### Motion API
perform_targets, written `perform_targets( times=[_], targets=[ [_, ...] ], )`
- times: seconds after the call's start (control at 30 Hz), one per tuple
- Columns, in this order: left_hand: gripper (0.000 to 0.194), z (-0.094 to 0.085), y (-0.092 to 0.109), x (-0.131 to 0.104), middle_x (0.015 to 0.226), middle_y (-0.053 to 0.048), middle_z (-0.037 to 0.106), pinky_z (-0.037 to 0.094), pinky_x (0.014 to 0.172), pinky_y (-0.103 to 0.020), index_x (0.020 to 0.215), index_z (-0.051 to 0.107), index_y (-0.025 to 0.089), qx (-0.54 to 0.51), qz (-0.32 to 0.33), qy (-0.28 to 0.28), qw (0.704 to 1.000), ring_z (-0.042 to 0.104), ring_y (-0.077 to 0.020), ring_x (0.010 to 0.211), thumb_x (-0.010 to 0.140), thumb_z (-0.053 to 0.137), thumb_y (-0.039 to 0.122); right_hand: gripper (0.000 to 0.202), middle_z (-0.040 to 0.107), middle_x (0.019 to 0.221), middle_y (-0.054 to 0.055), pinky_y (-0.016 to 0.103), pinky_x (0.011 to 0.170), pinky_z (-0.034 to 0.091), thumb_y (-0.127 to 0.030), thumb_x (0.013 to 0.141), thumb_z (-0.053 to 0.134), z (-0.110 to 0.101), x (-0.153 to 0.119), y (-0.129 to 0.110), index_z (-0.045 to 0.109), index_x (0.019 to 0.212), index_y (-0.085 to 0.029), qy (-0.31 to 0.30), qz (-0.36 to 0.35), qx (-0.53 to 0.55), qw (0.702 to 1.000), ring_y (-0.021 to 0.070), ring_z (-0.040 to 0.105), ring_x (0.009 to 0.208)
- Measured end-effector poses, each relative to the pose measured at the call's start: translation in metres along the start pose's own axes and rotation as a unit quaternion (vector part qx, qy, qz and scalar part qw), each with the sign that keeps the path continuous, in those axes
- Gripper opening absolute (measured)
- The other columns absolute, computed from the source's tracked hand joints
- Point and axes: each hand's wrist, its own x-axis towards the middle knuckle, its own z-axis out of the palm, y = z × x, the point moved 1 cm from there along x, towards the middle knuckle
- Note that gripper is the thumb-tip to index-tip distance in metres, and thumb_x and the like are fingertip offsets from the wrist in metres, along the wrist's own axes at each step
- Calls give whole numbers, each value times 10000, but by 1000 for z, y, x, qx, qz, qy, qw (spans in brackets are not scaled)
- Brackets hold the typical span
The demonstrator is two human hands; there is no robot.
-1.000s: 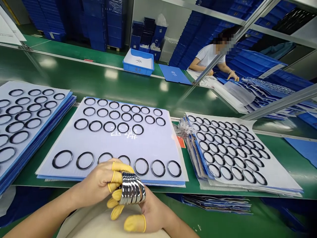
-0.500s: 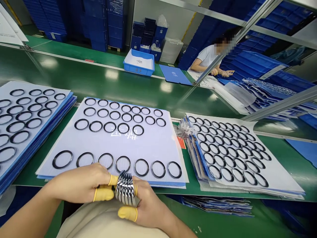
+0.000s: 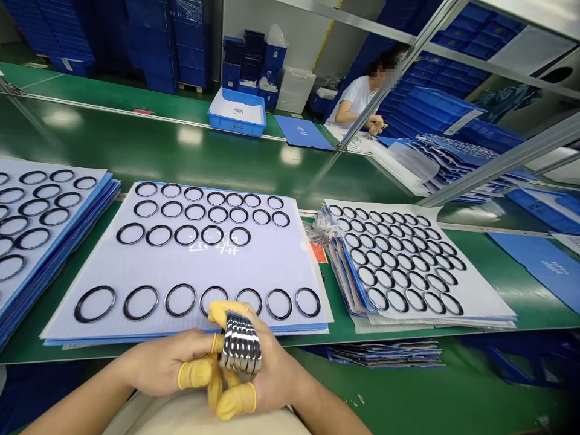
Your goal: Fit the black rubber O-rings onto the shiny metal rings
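Note:
Yellow finger covers sit on the fingertips of both hands. My right hand (image 3: 272,365) is wrapped round a bundle of shiny metal rings (image 3: 241,343), held near my body below the middle sheet. My left hand (image 3: 170,365) touches the left side of that bundle, its fingers bent and pressed close; whether it grips a ring of its own is hidden. Just beyond the hands, a white sheet (image 3: 208,264) on a stack carries rows of dark-rimmed rings, three rows at the back and one near row (image 3: 141,302).
More rings lie on a left stack (image 3: 54,241) and a right stack (image 3: 480,296). Clear plastic (image 3: 324,228) lies between the middle and right stacks. Behind are a blue tray (image 3: 238,124), a blue board (image 3: 303,132), a metal post (image 3: 385,106) and a seated person (image 3: 356,99).
The view has shifted, so the stacks appear farther left. My right hand's fingers have come up over the ring bundle, which is tilted differently. The other person's hands have come together.

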Motion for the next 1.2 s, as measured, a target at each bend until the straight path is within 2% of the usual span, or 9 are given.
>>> perform_targets(
  times=[0.1, 0.3, 0.47, 0.57, 0.67, 0.77, 0.97, 1.07, 1.2],
  targets=[
    [636, 2, -1, 4, 855, -91, 643, 474, 804, -315, 894, 675, 126, -61, -6, 55, 997, 577, -217, 835, 879, 352, 674, 924, 488, 1192, 137, 449, 974, 405, -681, 587, 738, 2, 0, -1, 405, 1303, -200, 5, -14, -34, 999, 292, 481, 1091],
    [412, 7, -13, 8, 735, -20, 602, 443, 696, -248, 760, 668, 124, -149, -64, 145, 976, 505, -146, 709, 834, 613, 525, 935, 462, 1166, 113, 461, 956, 391, -644, 684, 691, 4, 2, -5, 234, 1401, -254, 39, -106, -125, 986, 277, 468, 1027],
    [359, 5, -8, 10, 740, -31, 627, 447, 680, -234, 693, 659, 134, -86, -16, 191, 978, 537, -143, 712, 828, 652, 466, 954, 479, 1177, 125, 473, 962, 395, -603, 713, 680, 5, -1, -1, 173, 1435, -237, 30, -110, -130, 985, 276, 501, 1019],
    [295, 2, 0, 8, 776, -44, 651, 464, 702, -233, 706, 673, 152, -3, 24, 212, 977, 571, -147, 740, 877, 618, 386, 892, 426, 1327, 180, 494, 1039, 344, -546, 712, 704, 6, -6, 1, 287, 1407, -173, 6, -66, -123, 990, 309, 452, 1188],
    [285, -1, 4, 4, 884, -75, 687, 484, 721, -250, 784, 710, 181, 86, 46, 238, 966, 599, -159, 781, 926, 543, 364, 615, 310, 1480, 149, 466, 1119, 252, -470, 763, 681, 6, -8, 0, 510, 1280, -185, -40, -32, -71, 996, 304, 333, 1346],
    [292, -3, 5, -1, 940, -84, 710, 481, 750, -287, 862, 726, 212, 198, 73, 261, 942, 608, -174, 818, 963, 474, 320, 376, 434, 1426, 106, 441, 1134, 231, -404, 798, 653, 5, -5, -3, 633, 1118, -208, -32, -6, 0, 999, 275, 337, 1358],
    [228, -7, 8, -5, 976, -60, 710, 459, 837, -321, 903, 684, 213, 304, 121, 258, 909, 599, -177, 882, 941, 472, 140, 326, 689, 1085, 110, 369, 917, 490, -453, 803, 624, 13, 3, -1, 688, 970, -181, -75, 14, 140, 987, 223, 635, 992],
    [203, -8, 12, -4, 967, -44, 696, 447, 863, -316, 933, 663, 214, 313, 128, 249, 908, 584, -175, 900, 933, 482, 121, 371, 736, 926, 99, 346, 853, 529, -501, 784, 642, 17, 0, 4, 704, 916, -159, -117, 60, 193, 972, 203, 673, 877],
    [200, -12, 20, -10, 1023, -61, 659, 425, 879, -306, 950, 644, 206, 344, 68, 172, 921, 555, -193, 976, 948, 460, 126, 418, 733, 857, 104, 339, 771, 553, -517, 787, 644, 18, -5, 8, 700, 952, -137, -90, 108, 215, 966, 198, 682, 785]
  ],
)
